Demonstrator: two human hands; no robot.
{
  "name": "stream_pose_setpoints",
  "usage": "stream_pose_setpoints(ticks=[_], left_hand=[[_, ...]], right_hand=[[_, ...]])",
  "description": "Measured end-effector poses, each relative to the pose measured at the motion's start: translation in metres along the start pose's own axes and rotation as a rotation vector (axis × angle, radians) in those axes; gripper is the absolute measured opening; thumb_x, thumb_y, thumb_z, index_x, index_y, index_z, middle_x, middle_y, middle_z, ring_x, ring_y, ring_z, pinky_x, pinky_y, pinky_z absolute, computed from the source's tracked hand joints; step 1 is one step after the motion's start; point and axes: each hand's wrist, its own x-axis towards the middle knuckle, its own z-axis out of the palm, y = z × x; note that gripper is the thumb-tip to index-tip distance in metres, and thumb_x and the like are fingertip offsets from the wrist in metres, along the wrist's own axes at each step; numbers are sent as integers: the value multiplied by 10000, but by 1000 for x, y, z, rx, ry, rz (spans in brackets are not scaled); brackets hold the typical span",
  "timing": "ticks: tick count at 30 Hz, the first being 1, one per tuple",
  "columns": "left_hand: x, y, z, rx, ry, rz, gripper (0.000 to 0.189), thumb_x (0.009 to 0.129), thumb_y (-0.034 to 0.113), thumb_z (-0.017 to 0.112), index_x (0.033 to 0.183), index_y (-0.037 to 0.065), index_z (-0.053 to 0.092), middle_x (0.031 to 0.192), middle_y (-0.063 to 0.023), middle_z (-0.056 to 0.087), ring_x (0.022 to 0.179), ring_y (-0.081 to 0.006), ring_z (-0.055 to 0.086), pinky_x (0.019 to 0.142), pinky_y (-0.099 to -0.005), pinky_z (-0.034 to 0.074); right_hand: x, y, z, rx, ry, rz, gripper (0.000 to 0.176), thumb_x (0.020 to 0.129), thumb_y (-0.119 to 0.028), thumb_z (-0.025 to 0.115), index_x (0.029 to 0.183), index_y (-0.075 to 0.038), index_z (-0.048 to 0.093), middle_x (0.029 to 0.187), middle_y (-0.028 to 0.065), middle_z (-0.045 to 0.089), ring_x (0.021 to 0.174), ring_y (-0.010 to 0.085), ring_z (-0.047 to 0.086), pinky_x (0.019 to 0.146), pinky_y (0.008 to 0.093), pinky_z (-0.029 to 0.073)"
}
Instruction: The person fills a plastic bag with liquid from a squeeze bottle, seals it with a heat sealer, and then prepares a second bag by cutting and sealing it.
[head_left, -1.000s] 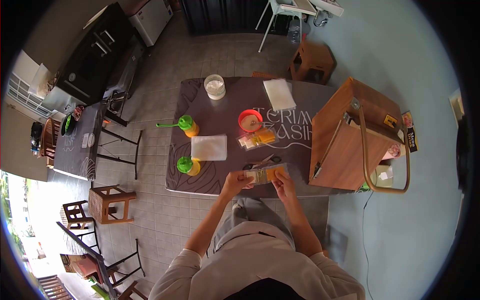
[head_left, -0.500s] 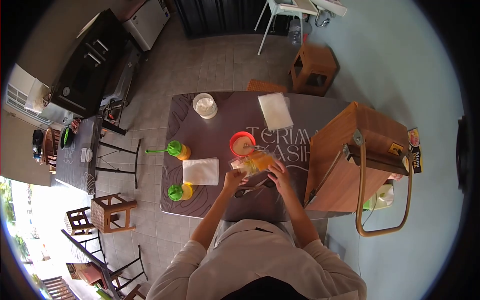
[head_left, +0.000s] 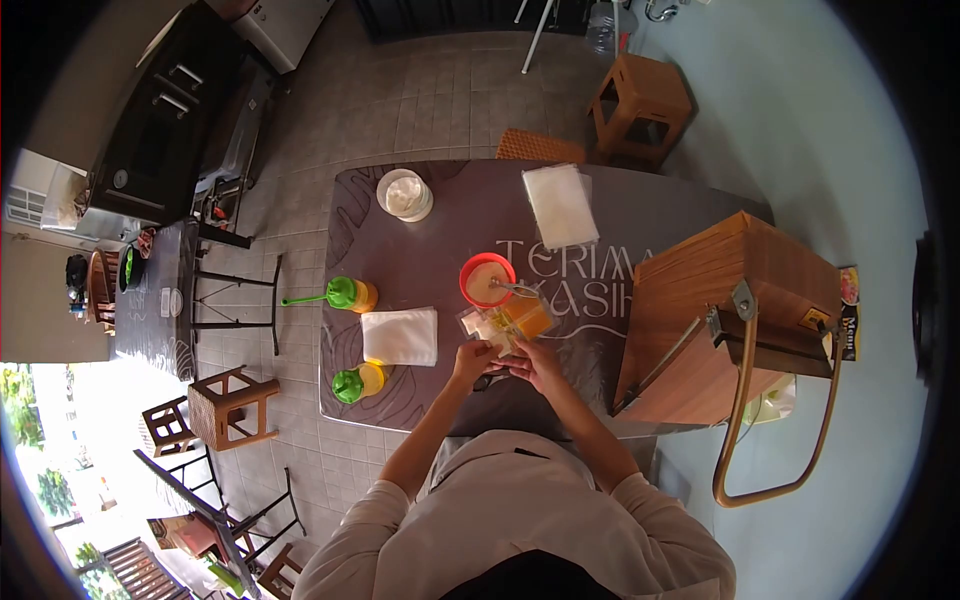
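Observation:
A clear plastic packet (head_left: 528, 316) with orange and pale yellow contents is held over the table, just in front of the red bowl. My left hand (head_left: 476, 362) is closed on its near left corner. My right hand (head_left: 540, 366) pinches the near edge, its fingers close to the left ones. Beyond the packet, the red bowl (head_left: 487, 262) holds a beige substance, and a metal spoon (head_left: 512, 287) leans in it. Dark-handled scissors (head_left: 484, 382) lie on the table, partly hidden beneath my hands.
Two green-topped yellow bottles, one here (head_left: 345, 294), and a white cloth (head_left: 400, 337) lie left. A white tub (head_left: 405, 195) and a stack of clear plastic sheets (head_left: 560, 205) are at the table's far side. A wooden box (head_left: 690, 330) with a metal handle stands right.
My right hand has moved left and nearer to me, from the packet's right side to its near edge beside my left hand. The camera view has shifted slightly.

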Motion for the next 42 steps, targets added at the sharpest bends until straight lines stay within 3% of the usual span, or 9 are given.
stream_pose_setpoints(ticks=[15, 18, 24, 28, 30, 34, 36, 40, 42], left_hand=[[-7, 2, -1, 6, 50, 98, 170, 827, 155, 591, 833, -15, 584, 683, -62, 595, 639, -133, 612, 589, -228, 527], [-4, -4, -5, 29, 56, 135, 172, 826, 148, 593, 835, -23, 580, 671, -62, 594, 634, -127, 610, 579, -230, 527], [-5, -10, -14, 54, 45, 106, 177, 822, 100, 587, 903, -57, 577, 686, -73, 605, 619, -115, 607, 543, -226, 526], [-5, -6, -12, 30, 102, 146, 218, 796, 133, 625, 898, -55, 581, 662, -90, 605, 612, -154, 614, 552, -257, 520], [-9, 3, -8, 651, 319, 358, 235, 756, 154, 649, 898, -23, 589, 730, -126, 609, 696, -254, 616, 638, -333, 503], [-24, 17, 3, 964, 632, 815, 270, 714, 156, 645, 944, 29, 581, 820, -145, 598, 804, -327, 580, 731, -390, 456], [-34, 25, 13, 1033, 419, 940, 309, 702, 143, 626, 996, 75, 561, 919, -124, 576, 893, -320, 545, 768, -405, 439], [-99, 46, 84, 892, -424, 941, 288, 729, 149, 589, 1003, 68, 555, 992, -105, 554, 936, -290, 537, 759, -391, 449], [-135, 45, 126, 577, -868, 922, 243, 819, 188, 544, 1010, 39, 569, 1016, -120, 562, 935, -277, 536, 819, -362, 421]], right_hand=[[20, 10, 0, -122, 106, -43, 240, 750, -296, 678, 928, -163, 588, 824, -60, 591, 741, 73, 531, 704, 274, 408], [22, 2, -4, 144, 158, -45, 212, 752, -283, 682, 900, -166, 586, 783, -48, 584, 691, 68, 548, 678, 249, 421], [36, -5, -23, 138, 175, -152, 228, 725, -217, 715, 884, -162, 561, 672, -44, 521, 568, 76, 512, 606, 232, 442], [23, -11, -12, 90, 172, -196, 284, 735, -243, 702, 954, -147, 550, 760, -25, 534, 661, 88, 522, 645, 257, 442], [16, -11, -6, -7, 415, -298, 340, 744, -249, 679, 1030, -139, 530, 879, -10, 521, 790, 106, 508, 674, 288, 430], [14, -2, -20, -92, 514, -422, 373, 749, -234, 648, 1081, -142, 506, 960, -7, 490, 879, 117, 471, 687, 313, 412], [9, 0, -23, -198, 456, -467, 317, 759, -168, 615, 1057, -123, 514, 888, 7, 502, 789, 112, 480, 631, 289, 403], [32, 17, -24, -252, 431, -702, 269, 761, -108, 587, 1021, -86, 523, 814, 25, 501, 697, 109, 471, 579, 254, 393], [33, 28, -16, -566, 476, -1131, 223, 757, -60, 556, 979, -51, 534, 755, 46, 492, 632, 122, 458, 538, 239, 379]])
